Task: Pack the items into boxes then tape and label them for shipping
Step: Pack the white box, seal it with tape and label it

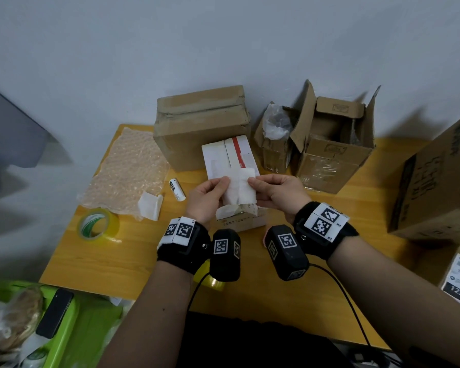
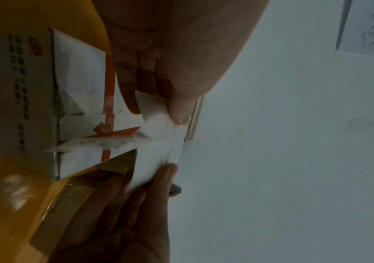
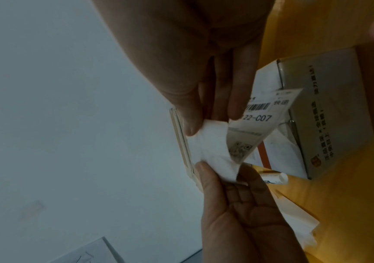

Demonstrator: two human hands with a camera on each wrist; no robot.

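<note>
White label (image 1: 239, 187) is pinched at both edges by left hand (image 1: 207, 195) and right hand (image 1: 276, 193) above small box (image 1: 231, 166); backing being peeled, label not yet stuck. Two cartons behind box left open.

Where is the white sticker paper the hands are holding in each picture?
Head view: the white label paper is at the centre, pinched between the left hand and right hand.
Left wrist view: label paper at the centre.
Right wrist view: label paper just right of centre, its printed barcode side peeling away.
Shared landmark: the white box with the red stripe behind the paper.
</note>
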